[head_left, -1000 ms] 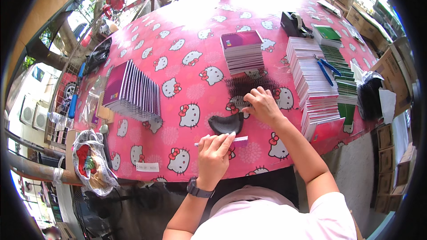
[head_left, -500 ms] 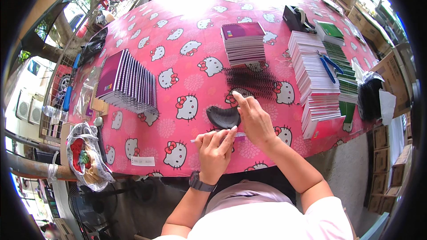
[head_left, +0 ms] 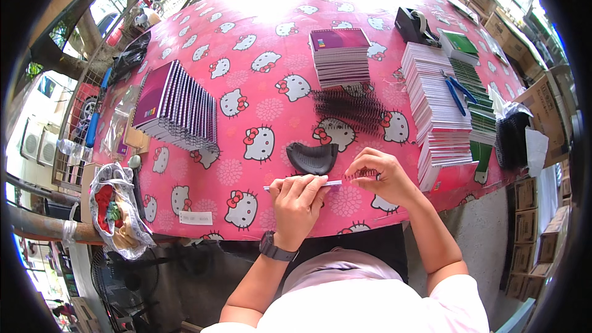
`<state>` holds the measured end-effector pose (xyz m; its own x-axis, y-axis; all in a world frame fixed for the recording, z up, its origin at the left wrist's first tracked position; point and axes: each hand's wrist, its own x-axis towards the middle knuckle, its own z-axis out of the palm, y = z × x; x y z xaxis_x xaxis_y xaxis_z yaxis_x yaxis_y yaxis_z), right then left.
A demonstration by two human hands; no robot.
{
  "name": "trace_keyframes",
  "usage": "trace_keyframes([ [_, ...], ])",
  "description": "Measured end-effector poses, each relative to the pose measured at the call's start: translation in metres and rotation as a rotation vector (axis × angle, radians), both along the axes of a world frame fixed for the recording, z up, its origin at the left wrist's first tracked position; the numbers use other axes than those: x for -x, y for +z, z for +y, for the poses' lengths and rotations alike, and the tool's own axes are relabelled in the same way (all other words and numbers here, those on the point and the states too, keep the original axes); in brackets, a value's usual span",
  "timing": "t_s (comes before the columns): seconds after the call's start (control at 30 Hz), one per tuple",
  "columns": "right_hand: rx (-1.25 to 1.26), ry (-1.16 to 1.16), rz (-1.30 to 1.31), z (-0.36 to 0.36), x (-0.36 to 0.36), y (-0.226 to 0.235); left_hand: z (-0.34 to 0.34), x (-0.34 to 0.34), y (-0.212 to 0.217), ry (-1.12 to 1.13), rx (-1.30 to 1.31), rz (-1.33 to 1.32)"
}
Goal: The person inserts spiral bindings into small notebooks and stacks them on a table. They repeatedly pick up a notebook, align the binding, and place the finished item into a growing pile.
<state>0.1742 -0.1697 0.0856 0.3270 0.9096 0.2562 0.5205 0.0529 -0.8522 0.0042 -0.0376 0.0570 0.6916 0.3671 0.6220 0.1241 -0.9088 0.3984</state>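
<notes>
My left hand (head_left: 298, 200) grips a thin white booklet (head_left: 333, 182), seen edge-on, above the near edge of the pink cartoon-cat tablecloth (head_left: 259, 86). My right hand (head_left: 377, 174) pinches a black spiral wire binding (head_left: 362, 175) at the booklet's right end. Just beyond both hands lies a black curved tool (head_left: 312, 156). A heap of loose black wire bindings (head_left: 349, 107) lies farther out, in front of a stack of purple-covered booklets (head_left: 340, 55).
A leaning row of bound purple notebooks (head_left: 177, 108) sits at the left. Tall stacks of white sheets (head_left: 436, 110) with blue pliers (head_left: 457, 94) on them stand at the right, beside green covers (head_left: 459, 43) and a tape dispenser (head_left: 414, 24). Cardboard boxes (head_left: 535, 209) line the floor at the right.
My right hand came back from the heap of bindings with one binding and met the booklet that my left hand holds. The view shifted slightly.
</notes>
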Motion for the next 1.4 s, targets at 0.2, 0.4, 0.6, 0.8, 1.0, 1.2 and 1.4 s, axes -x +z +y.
trace_keyframes([
  [0.2, 0.009, 0.089, 0.008, 0.003, -0.002, -0.001, 0.000, 0.000, 0.001, -0.004, 0.020, 0.010],
  [0.4, 0.187, 0.171, 0.033, 0.000, -0.003, -0.004, 0.003, 0.000, 0.002, -0.020, 0.042, 0.022],
  [0.6, 0.019, 0.114, -0.219, 0.003, -0.004, 0.006, 0.003, 0.000, 0.003, -0.009, 0.056, 0.029],
  [0.8, -0.038, 0.110, -0.197, 0.006, -0.005, -0.004, 0.003, -0.003, 0.004, 0.011, 0.060, 0.032],
  [1.0, 0.131, 0.099, -0.090, 0.004, 0.001, 0.010, 0.001, -0.001, 0.009, 0.003, 0.071, 0.079],
  [1.2, 0.339, 0.226, 0.171, 0.002, 0.000, 0.010, -0.008, -0.006, 0.012, -0.045, 0.103, 0.148],
  [1.4, 0.477, 0.275, 0.359, 0.011, -0.002, 0.019, -0.007, -0.003, 0.013, -0.122, 0.113, 0.216],
])
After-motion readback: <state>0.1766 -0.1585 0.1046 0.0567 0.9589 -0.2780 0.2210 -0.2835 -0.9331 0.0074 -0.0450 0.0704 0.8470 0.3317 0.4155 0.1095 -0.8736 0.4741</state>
